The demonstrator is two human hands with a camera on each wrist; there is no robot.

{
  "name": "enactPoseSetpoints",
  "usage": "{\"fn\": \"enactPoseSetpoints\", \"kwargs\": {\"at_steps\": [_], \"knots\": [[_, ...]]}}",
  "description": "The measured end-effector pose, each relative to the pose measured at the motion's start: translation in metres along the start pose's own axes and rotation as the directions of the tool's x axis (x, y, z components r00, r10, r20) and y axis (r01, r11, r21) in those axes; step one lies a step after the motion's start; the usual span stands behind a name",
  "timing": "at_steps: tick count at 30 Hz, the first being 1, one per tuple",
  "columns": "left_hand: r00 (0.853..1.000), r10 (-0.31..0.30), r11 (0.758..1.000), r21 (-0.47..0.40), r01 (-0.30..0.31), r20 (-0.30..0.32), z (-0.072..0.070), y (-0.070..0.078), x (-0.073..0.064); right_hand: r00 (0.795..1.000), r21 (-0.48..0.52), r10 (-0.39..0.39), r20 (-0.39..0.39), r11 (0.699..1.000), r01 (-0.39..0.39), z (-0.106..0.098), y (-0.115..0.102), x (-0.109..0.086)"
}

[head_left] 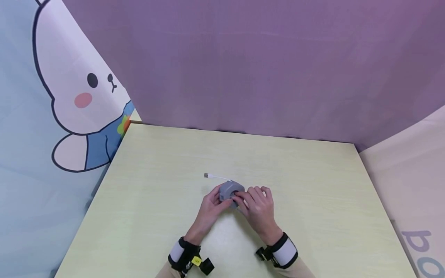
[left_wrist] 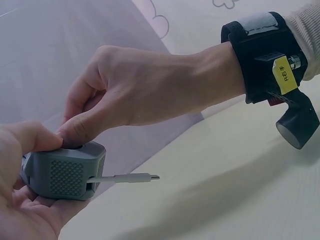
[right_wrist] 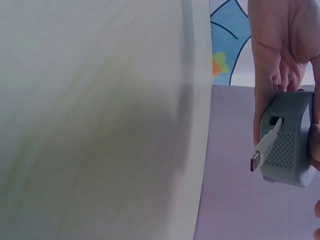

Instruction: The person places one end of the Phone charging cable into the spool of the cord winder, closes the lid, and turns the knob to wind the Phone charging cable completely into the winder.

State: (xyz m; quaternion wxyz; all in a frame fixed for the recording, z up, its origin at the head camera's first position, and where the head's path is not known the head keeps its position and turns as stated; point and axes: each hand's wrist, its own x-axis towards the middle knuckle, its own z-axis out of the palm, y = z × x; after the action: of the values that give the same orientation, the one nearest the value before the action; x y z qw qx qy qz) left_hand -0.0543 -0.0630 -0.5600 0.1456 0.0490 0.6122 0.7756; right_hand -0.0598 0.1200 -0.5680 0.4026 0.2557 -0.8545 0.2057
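A grey cable winder [head_left: 228, 188] with a studded side sits in my left hand [head_left: 209, 210], held over the table. My left thumb lies along its face and the fingers support it from below. At the middle of that face, the thumb and curled fingertips of my right hand [head_left: 260, 211] pinch the winder's centre part, largely hidden by the fingers. A white cable with a USB-A plug [head_left: 207, 175] sticks out on the far side. From a slot on the near side comes a short white USB-C plug [left_wrist: 136, 178], which also shows in the right wrist view.
The pale wooden table [head_left: 156, 166] spreads around both hands. A purple curtain [head_left: 243, 69] hangs behind its far edge. To the left is a blue cloth [head_left: 28, 200] with a cartoon figure, to the right a white cloth [head_left: 410, 173]. Each wrist wears a strapped camera.
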Motion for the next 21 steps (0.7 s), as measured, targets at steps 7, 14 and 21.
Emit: {"fn": "enactPoseSetpoints", "kwargs": {"at_steps": [7, 14, 21], "knots": [[1.000, -0.005, 1.000, 0.000, 0.005, 0.005, 0.000, -0.002, 0.000, 0.999, 0.021, 0.043, -0.003, 0.999, -0.043, 0.000, -0.004, 0.000], [1.000, -0.006, 1.000, 0.021, 0.007, -0.003, 0.000, -0.002, 0.001, 0.995, 0.054, 0.100, -0.005, 0.994, -0.099, 0.003, -0.009, 0.001], [1.000, -0.002, 1.000, 0.031, 0.002, -0.015, 0.000, -0.001, 0.001, 0.987, 0.098, 0.159, 0.007, 0.982, -0.159, 0.005, -0.014, 0.001]]}}
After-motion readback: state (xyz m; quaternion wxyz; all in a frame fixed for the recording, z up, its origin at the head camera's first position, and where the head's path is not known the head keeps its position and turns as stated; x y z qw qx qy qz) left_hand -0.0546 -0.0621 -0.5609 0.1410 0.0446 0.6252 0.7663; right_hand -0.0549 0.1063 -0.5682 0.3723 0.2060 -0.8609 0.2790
